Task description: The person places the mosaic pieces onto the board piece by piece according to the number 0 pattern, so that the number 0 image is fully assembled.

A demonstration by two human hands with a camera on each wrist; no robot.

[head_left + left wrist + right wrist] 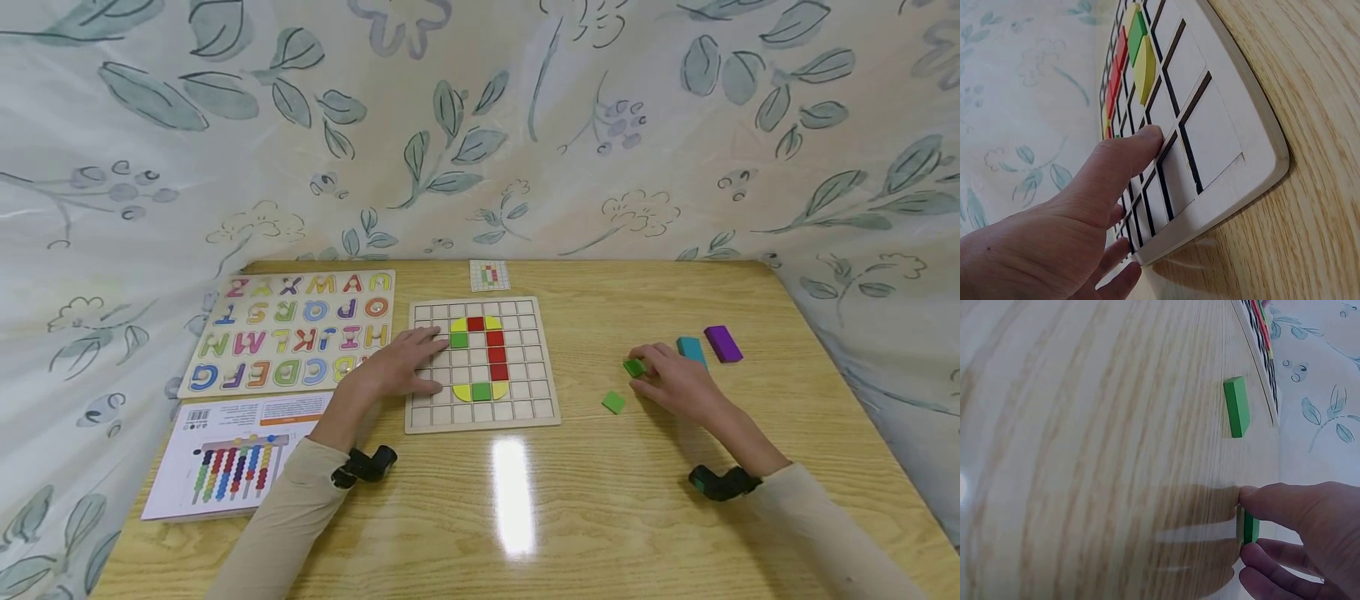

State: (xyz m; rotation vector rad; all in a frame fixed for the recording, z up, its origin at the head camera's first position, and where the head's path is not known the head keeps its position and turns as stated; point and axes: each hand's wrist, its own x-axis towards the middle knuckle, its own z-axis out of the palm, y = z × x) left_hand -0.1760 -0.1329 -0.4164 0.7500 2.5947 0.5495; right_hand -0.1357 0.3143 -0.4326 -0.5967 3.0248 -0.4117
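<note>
A wooden grid board (525,392) lies mid-table, with red, green and yellow tiles forming a ring in its squares. My left hand (397,364) rests over the board's left side, fingers extended; its thumb (1147,139) touches the grid in the left wrist view. To the right, my right hand (678,383) pinches a green square tile (1250,528) between thumb and fingers, close over the tabletop. A second green tile (613,402) lies flat just left of that hand. Beyond the fingers are a teal block (692,350) and a purple block (723,343).
A small pattern card (490,275) lies behind the board. On the left stands an alphabet puzzle board (288,329), with a printed box or booklet (172,475) showing an abacus in front of it. A floral cloth (480,125) hangs along the table's back edge.
</note>
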